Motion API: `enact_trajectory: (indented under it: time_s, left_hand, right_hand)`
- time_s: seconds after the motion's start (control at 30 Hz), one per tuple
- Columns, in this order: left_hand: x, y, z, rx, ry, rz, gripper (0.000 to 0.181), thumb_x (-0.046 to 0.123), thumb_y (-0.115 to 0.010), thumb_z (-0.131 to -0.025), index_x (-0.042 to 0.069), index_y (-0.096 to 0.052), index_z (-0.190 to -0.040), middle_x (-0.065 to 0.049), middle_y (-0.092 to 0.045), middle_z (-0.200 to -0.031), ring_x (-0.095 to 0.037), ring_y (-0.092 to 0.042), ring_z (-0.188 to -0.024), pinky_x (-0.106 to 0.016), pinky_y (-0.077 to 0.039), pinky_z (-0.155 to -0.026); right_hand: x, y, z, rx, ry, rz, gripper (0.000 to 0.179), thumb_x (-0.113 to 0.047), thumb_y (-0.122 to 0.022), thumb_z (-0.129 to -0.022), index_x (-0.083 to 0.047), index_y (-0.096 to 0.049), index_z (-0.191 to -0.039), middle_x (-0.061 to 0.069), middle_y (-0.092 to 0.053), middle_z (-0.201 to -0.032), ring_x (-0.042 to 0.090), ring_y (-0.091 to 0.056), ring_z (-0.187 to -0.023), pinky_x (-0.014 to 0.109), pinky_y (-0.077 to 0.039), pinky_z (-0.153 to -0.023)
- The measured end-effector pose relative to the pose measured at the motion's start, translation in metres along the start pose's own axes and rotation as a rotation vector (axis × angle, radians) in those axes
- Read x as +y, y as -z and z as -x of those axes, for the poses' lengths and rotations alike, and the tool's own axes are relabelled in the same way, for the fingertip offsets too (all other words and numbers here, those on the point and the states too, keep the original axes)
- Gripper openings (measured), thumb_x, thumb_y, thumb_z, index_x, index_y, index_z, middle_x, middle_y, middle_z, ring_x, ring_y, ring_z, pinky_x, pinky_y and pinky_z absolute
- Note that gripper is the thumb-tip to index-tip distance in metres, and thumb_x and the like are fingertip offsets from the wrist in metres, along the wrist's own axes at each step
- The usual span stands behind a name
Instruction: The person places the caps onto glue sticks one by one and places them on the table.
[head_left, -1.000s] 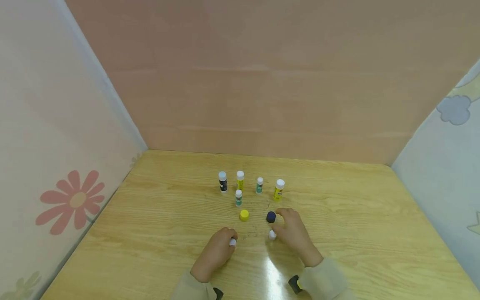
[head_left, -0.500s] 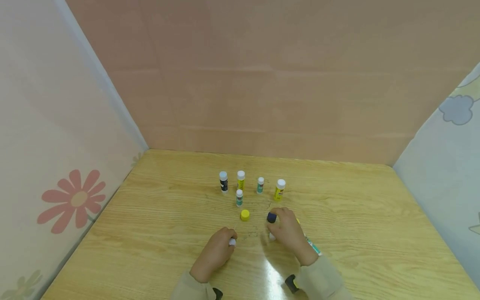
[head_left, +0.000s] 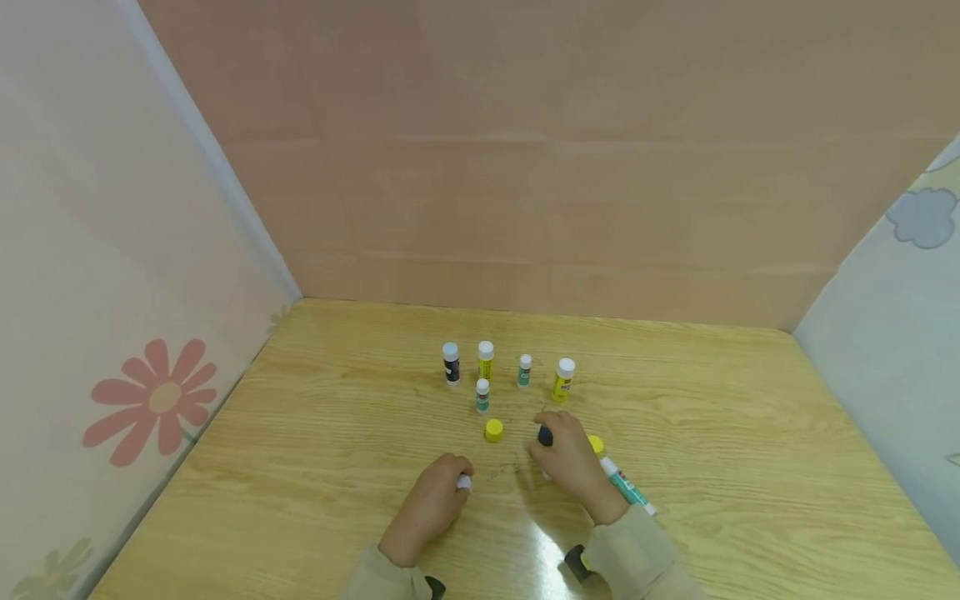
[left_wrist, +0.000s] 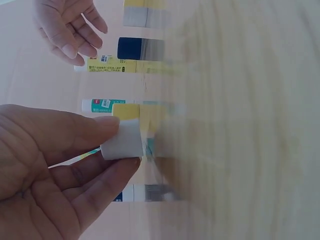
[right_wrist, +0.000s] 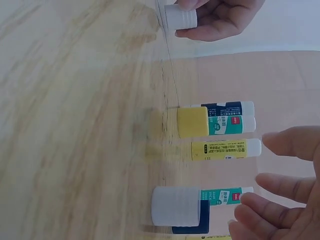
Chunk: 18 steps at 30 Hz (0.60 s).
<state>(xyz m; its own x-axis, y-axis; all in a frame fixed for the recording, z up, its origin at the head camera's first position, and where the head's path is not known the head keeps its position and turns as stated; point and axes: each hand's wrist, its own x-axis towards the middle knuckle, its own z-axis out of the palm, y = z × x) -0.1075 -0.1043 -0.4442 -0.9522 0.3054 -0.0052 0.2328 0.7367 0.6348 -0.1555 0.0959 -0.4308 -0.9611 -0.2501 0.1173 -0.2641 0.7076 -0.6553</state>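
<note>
My left hand [head_left: 432, 500] pinches a white cap [left_wrist: 122, 141] between thumb and fingers, at the table surface. Over a dark blue cap [left_wrist: 130, 48] hovers my right hand [head_left: 572, 462], its fingers loosely bent and apart from the cap in the left wrist view. Another white cap [right_wrist: 175, 206] stands in front of the blue one, mostly covered by the right hand in the head view. A yellow cap [head_left: 493, 430] sits between the hands. Just right of the right hand are a second yellow cap [head_left: 596, 444] and a green-and-white glue stick [head_left: 628, 487] lying on its side.
Farther back several glue sticks stand upright: a navy one [head_left: 451, 364], yellow ones [head_left: 486, 362] [head_left: 562, 381] and smaller green ones [head_left: 524, 372] [head_left: 482, 396]. The wooden table [head_left: 337, 417] ends at a pinkish back wall [head_left: 525, 167], with printed cloth at both sides.
My right hand has shifted slightly left over the blue cap, uncovering the lying glue stick and the second yellow cap. The left hand keeps its place with the white cap.
</note>
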Motion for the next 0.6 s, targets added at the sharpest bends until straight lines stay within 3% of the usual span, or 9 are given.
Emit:
enact_trajectory:
  time_s: [0.3, 0.6]
  left_hand:
    - [-0.0031, 0.0009, 0.0023, 0.067, -0.022, 0.016, 0.015, -0.005, -0.059, -0.076, -0.005, -0.059, -0.091, -0.01, -0.056, -0.086, -0.023, -0.055, -0.08, -0.029, -0.048, -0.068]
    - [-0.0045, 0.0042, 0.0045, 0.096, 0.0, 0.011, 0.014, -0.004, -0.059, -0.077, -0.004, -0.059, -0.091, -0.007, -0.054, -0.085, -0.02, -0.054, -0.078, -0.028, -0.047, -0.066]
  right_hand:
    - [0.0002, -0.0039, -0.0041, 0.0, 0.014, 0.001, 0.035, -0.013, -0.065, -0.076, 0.003, -0.054, -0.105, 0.016, -0.052, -0.101, 0.029, -0.047, -0.092, 0.04, -0.045, -0.073]
    - [-0.0057, -0.0078, -0.009, -0.006, 0.016, -0.046, 0.036, -0.011, -0.065, -0.076, 0.005, -0.054, -0.107, 0.015, -0.051, -0.104, 0.03, -0.046, -0.097, 0.042, -0.042, -0.079]
